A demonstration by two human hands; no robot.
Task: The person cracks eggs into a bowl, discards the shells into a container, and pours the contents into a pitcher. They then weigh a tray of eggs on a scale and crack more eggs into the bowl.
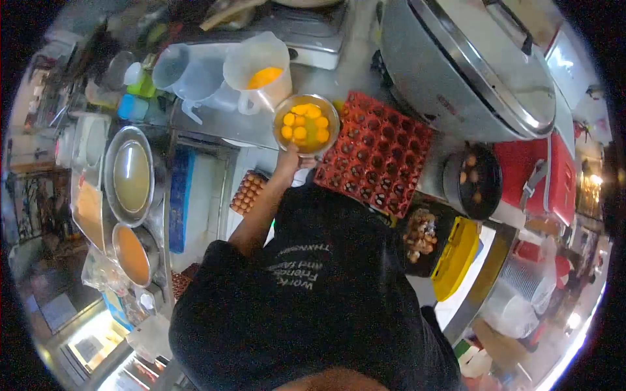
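Observation:
My left hand (291, 160) grips the near rim of a round metal bowl (278, 137), its fingers partly hidden behind the rim. Several whole egg yolks (305, 112) lie in clear egg white inside the bowl. Just right of the bowl is a red egg tray (373, 153) whose cups look mostly dark and hollow. Behind the bowl stands a translucent plastic jug (257, 55) with orange yolk (265, 77) in it. My right hand is out of view.
A large steel cooker (430, 72) fills the back right. A dark pot (486, 189) holds a few eggs beside a red cooler box (515, 156). Eggshells (422, 238) lie in a yellow-lidded bin (456, 257). Brown eggs (249, 194) sit low left, and bowls of liquid (132, 176) stand further left.

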